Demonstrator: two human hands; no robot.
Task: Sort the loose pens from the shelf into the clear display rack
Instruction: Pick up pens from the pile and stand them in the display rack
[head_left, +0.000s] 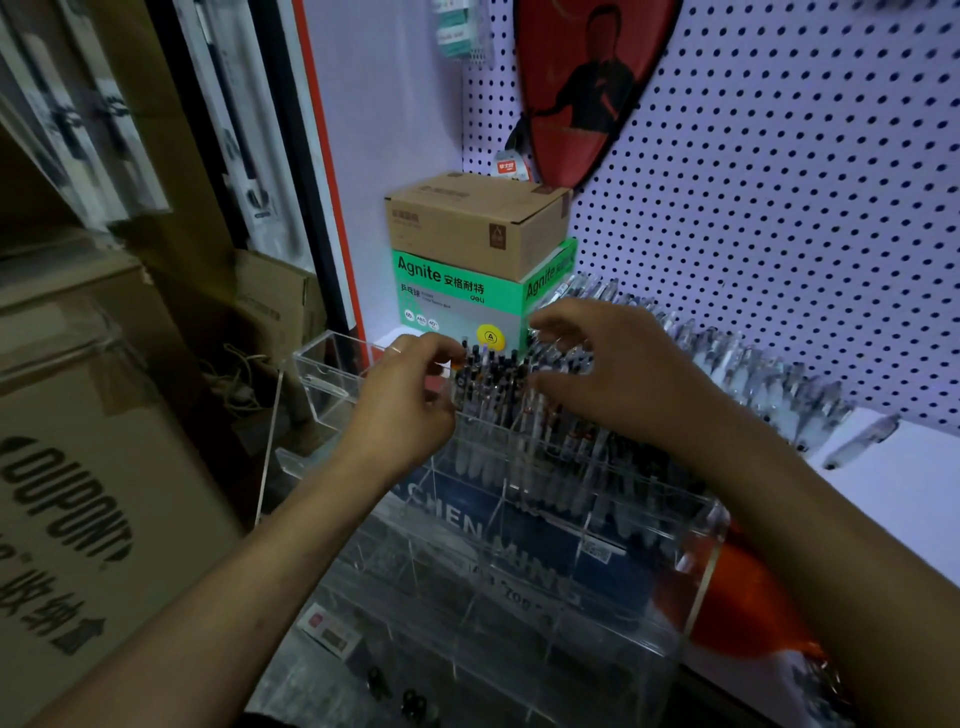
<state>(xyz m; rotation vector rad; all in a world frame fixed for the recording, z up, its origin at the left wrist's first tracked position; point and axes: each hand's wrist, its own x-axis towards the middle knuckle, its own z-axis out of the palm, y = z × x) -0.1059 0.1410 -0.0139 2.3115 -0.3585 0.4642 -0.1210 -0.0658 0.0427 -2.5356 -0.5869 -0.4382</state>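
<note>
- I read the clear display rack (519, 545) as the largest task item; it stands at the front edge of the shelf (909, 499), with tiered acrylic compartments stepping down toward me
- The rear tier of the rack holds a dense bundle of upright pens (498, 384); the front and lower compartments look mostly unfilled, so I judge the sorting partly done
- A long row of loose pens (753, 364) lies on the shelf against the pegboard (779, 208), behind and to the right of the rack; this is the main stock left to move
- One single pen (862, 439) lies apart from that row, further right on the shelf
- My right hand (618, 364) hovers over the bundle with fingers spread and curved downward; the thumb lies against the pen tops, and I cannot tell whether any pen is actually gripped
- My left hand (410, 395) is at the left side of the same bundle, fingers curled in, the fingertips meeting the pen caps in what looks like a pinch
- I judge the step in hand to be settling or straightening pens in the rear tier
</note>
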